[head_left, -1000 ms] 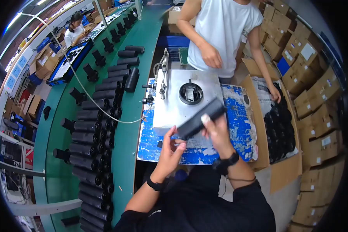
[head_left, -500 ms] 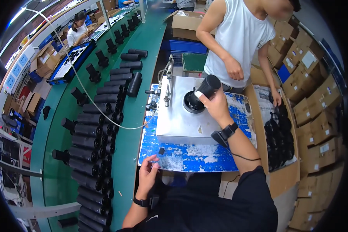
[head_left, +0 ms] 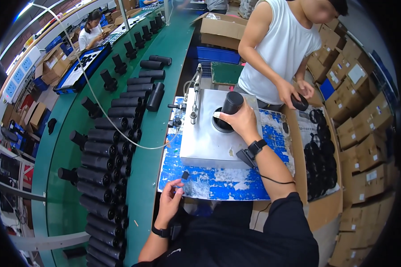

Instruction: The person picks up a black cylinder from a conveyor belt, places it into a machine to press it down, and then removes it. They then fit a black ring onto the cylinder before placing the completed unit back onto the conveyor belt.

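Note:
My right hand (head_left: 240, 119) is wrapped around a black cylinder (head_left: 233, 103). The cylinder stands nearly upright, its lower end at the dark round opening (head_left: 222, 127) in the top of a silver metal box (head_left: 200, 144); the hand hides part of where they meet. Low on the left, my left hand (head_left: 170, 196) has loosely bent fingers, thumb and forefinger apart. Close to its fingertips lies a small black piece (head_left: 185, 175) on the worn blue-and-white board (head_left: 227, 183) under the metal box. I cannot tell whether the fingertips touch it.
Many black cylinders (head_left: 98, 161) lie in rows on the green bench (head_left: 142, 196) at left. A metal valve fitting (head_left: 194, 107) with a thin hose sits on the metal box. A co-worker (head_left: 283, 49) stands ahead, beside an open carton (head_left: 338, 198) of black rings (head_left: 318, 175).
My right hand has brought the cylinder from a tilt to nearly upright over the opening. The co-worker has raised a black ring from the carton. My left hand has barely moved.

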The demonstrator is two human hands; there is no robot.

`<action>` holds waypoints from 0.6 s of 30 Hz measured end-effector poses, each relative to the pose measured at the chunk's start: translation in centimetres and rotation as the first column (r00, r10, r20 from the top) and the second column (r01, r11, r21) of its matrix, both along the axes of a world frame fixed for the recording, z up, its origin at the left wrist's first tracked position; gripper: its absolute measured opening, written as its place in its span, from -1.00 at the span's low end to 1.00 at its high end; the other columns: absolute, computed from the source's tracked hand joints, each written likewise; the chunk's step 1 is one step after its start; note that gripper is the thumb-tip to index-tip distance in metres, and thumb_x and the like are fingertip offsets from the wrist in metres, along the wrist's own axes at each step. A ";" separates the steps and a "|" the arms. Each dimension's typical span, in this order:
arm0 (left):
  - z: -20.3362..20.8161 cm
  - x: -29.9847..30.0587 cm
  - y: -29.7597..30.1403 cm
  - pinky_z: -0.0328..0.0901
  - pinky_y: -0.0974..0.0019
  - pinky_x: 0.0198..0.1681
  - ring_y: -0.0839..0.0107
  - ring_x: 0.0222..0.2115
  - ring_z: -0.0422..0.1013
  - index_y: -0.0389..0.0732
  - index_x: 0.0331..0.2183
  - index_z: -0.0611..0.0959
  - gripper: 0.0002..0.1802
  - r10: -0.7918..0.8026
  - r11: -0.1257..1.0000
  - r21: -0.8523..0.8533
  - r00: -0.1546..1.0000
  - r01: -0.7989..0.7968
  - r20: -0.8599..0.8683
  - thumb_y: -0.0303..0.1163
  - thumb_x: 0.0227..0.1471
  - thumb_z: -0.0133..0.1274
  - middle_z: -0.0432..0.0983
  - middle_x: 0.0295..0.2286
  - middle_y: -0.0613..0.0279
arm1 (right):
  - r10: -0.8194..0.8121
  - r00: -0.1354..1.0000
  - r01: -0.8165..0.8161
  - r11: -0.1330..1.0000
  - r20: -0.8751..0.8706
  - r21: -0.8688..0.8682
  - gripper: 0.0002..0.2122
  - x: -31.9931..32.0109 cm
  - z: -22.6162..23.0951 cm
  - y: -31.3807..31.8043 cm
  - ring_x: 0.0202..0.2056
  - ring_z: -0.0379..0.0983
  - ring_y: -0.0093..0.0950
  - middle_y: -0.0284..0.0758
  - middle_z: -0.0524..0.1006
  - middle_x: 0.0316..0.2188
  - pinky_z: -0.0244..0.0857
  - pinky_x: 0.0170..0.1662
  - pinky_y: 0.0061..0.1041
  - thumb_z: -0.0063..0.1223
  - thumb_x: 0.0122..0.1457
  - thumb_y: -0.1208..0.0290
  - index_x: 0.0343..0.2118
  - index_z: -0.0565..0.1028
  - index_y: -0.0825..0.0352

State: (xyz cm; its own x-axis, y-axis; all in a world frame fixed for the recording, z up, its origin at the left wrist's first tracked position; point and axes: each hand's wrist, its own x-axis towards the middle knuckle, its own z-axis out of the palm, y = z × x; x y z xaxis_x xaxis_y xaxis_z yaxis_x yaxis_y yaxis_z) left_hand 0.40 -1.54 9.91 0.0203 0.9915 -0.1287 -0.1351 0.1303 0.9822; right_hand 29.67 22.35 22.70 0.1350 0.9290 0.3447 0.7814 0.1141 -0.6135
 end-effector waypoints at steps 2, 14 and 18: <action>-0.2 -0.1 -0.5 0.37 0.46 -0.07 0.59 -0.21 0.46 -0.23 0.19 0.53 -0.58 0.005 1.000 -0.025 1.000 -0.005 -0.007 -0.48 0.35 0.11 0.56 -0.05 0.28 | -0.016 1.000 0.016 1.000 -0.004 -0.006 -0.32 -0.5 -0.6 -0.1 -0.10 0.67 -0.06 -0.08 0.70 -0.15 0.52 0.00 -0.16 0.59 -0.13 0.04 0.03 0.54 0.28; -0.5 0.1 0.1 0.39 0.46 -0.14 0.54 -0.18 0.51 -0.20 0.19 0.52 -0.59 -0.049 0.999 0.023 0.998 0.050 -0.035 -0.44 0.35 0.11 0.58 -0.04 0.27 | 0.228 0.958 -0.212 0.971 -0.176 0.109 -0.26 1.7 -2.3 0.6 -0.10 0.67 -0.25 -0.18 0.70 -0.14 0.51 0.02 -0.31 0.63 -0.14 0.12 0.08 0.50 0.35; 1.1 0.4 2.2 0.39 0.45 -0.14 0.53 -0.19 0.50 -0.21 0.15 0.56 -0.64 -0.075 0.995 0.064 0.997 0.077 -0.027 -0.45 0.35 0.11 0.58 -0.05 0.26 | 0.367 0.876 -0.379 0.925 -0.314 0.027 -0.27 3.2 -2.1 1.4 -0.17 0.65 -0.16 -0.14 0.66 -0.20 0.50 -0.03 -0.26 0.63 -0.14 0.11 0.07 0.48 0.33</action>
